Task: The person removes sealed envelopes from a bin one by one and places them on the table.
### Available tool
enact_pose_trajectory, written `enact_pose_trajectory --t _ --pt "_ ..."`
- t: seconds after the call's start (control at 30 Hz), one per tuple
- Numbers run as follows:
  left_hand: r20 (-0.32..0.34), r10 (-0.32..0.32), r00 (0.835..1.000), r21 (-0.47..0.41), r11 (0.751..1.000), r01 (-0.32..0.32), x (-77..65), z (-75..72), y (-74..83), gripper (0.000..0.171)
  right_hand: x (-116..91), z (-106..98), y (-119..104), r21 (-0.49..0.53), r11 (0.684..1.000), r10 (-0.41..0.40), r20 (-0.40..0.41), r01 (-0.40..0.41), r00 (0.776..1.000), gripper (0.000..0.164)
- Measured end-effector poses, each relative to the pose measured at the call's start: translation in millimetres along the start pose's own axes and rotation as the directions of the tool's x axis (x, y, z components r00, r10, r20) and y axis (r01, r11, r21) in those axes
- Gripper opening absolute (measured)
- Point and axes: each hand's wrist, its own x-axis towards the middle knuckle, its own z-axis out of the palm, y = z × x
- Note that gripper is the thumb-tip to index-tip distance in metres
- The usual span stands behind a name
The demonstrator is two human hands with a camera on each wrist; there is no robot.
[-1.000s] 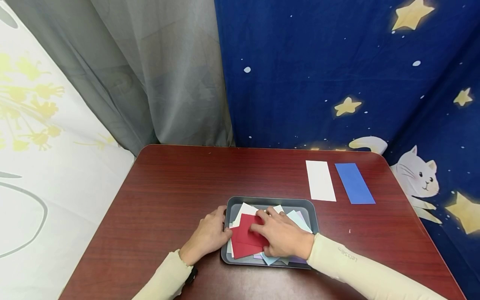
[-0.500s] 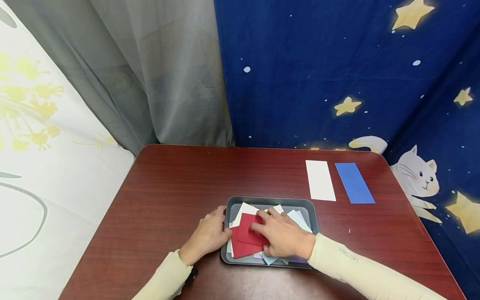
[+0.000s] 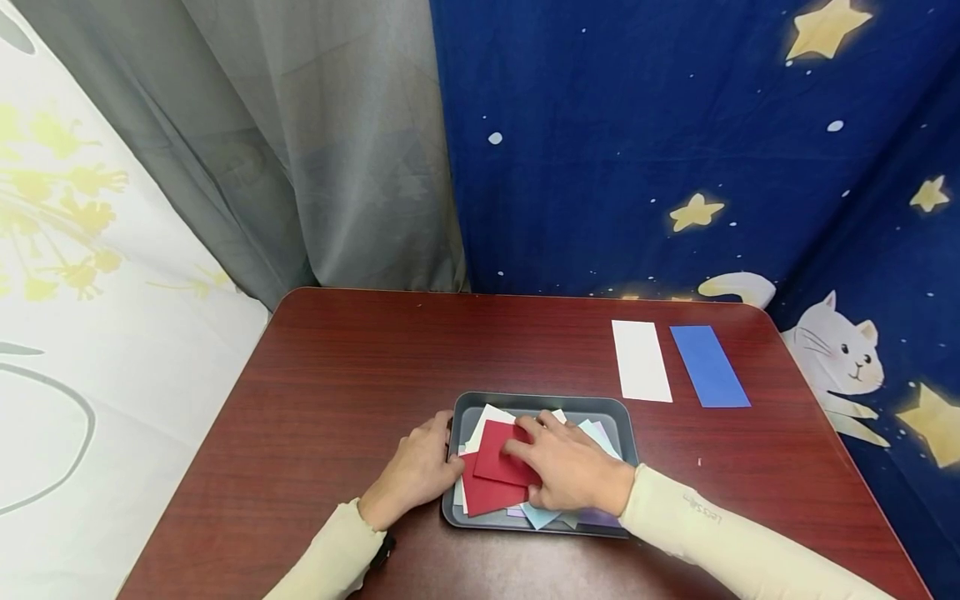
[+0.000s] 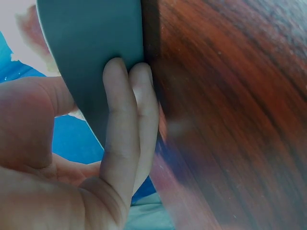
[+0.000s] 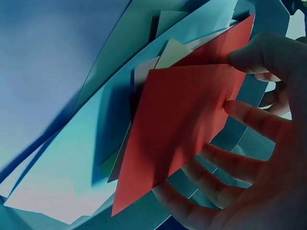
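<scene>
In the head view my left hand (image 3: 416, 467) holds the left side of a grey tray (image 3: 543, 397). Its thumb is at the rim and two fingers (image 4: 121, 110) lie along the outer wall in the left wrist view. Over the tray, my right hand (image 3: 570, 467) grips a square red card (image 5: 177, 115) by its edges, fingers spread along one side. That card is tilted above the pile in the right wrist view. Another red card (image 3: 491, 497) lies partly beneath it. White, pale blue (image 3: 542, 517) and purple cards show around them, partly hidden by the right hand.
On the dark red-brown table (image 3: 360, 358), a white card (image 3: 642, 361) and a blue card (image 3: 709, 367) lie side by side beyond the tray, at the back right. A grey curtain (image 3: 360, 150) and a blue starry curtain (image 3: 585, 167) hang behind the table.
The upper red card has shifted slightly toward the far side and turned a little, with the right hand moving slightly alongside it. My left hand and the tray have stayed in place.
</scene>
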Motion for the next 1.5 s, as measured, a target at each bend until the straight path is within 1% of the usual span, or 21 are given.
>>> enact_pose_trajectory --t 0.27,0.4,0.5,0.73,1.0,1.2,1.37,1.5 --pt "-0.002 0.007 1.0 0.0 1.0 -0.007 -0.4 0.6 -0.9 0.059 -1.8 -3.8 5.0 0.017 1.0 0.009 -0.016 -0.009 1.0 0.065" --pt "-0.005 0.006 1.0 0.002 1.0 -0.006 -1.1 0.7 -0.9 0.059 -1.9 -5.3 7.8 0.004 1.0 0.007 -0.025 -0.007 1.0 0.063" --pt "-0.009 0.009 1.0 0.004 1.0 -0.009 -1.4 0.8 -0.7 0.059 -2.3 -6.4 9.7 0.0 1.0 0.014 -0.021 -0.014 1.0 0.061" --pt "-0.008 0.006 1.0 0.002 1.0 -0.006 -1.3 1.0 -0.7 0.058 -3.7 -9.6 15.0 0.022 0.999 0.047 -0.006 -0.047 0.999 0.063" --pt "0.0 0.0 1.0 0.003 1.0 0.0 -0.6 0.9 -0.9 0.059 -5.4 -15.2 25.2 0.01 0.998 0.056 -0.04 -0.055 0.998 0.061" --pt "0.009 -0.005 1.0 -0.003 1.0 0.005 0.1 0.0 -0.8 0.059 -7.5 -20.4 32.7 -0.005 0.998 0.065 -0.062 -0.065 0.996 0.062" --pt "0.008 -0.008 1.0 -0.002 1.0 0.008 0.3 0.3 -0.7 0.06 -9.4 -24.9 37.9 0.007 0.996 0.09 -0.067 -0.09 0.994 0.063" --pt "0.007 -0.009 1.0 -0.003 1.0 0.009 0.3 0.9 -0.7 0.06 -11.4 -26.9 44.1 0.017 0.991 0.131 -0.067 -0.13 0.989 0.064"
